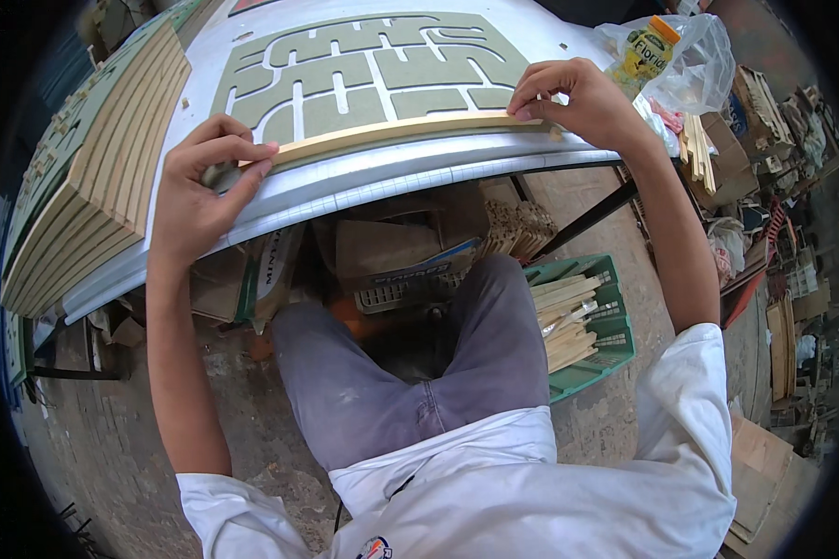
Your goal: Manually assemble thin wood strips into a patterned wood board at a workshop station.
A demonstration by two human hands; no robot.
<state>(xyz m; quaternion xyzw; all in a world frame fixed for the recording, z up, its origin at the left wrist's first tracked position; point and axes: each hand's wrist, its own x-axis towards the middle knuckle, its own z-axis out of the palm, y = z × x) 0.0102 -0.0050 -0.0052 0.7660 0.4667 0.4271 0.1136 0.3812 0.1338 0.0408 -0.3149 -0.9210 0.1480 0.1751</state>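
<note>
A thin pale wooden strip (391, 131) runs along the near edge of a grey-green board (354, 70) with curved slots cut through it. My left hand (210, 177) pinches the strip's left end between thumb and fingertips. At the other end, my right hand (573, 101) holds the strip in a pinch of thumb and forefinger. The strip lies against the board's near edge; whether it is fixed there I cannot tell. Both the board and the strip rest on a white-covered table (457, 170).
A tall stack of similar boards (93, 186) stands at the left. A yellow-labelled jar (645, 54) and a clear plastic bag (699, 70) sit at the far right, near loose wooden strips (695, 154). Below, a green crate (615, 317) holds more strips, beside a cardboard box (391, 244).
</note>
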